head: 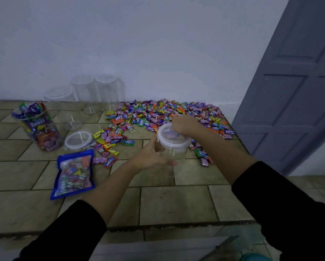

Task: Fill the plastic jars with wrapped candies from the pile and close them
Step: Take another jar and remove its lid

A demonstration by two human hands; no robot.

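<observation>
Left hand [152, 156] grips lidded jar [174, 152]; candy-filled jar [38, 129] stands apart.

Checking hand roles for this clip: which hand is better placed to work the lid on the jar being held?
Right, probably. The right hand curls over the far rim of the lid, while the left hand grips the jar wall below, steadying it.

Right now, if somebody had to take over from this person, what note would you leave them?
Left hand grips the clear jar, seemingly empty; right hand grips its lid.
Done: one filled jar at left, uncapped, loose lid beside it.
Left: cap that one, then fill and close the held jar and three empty jars at the wall from the candy pile.
</observation>
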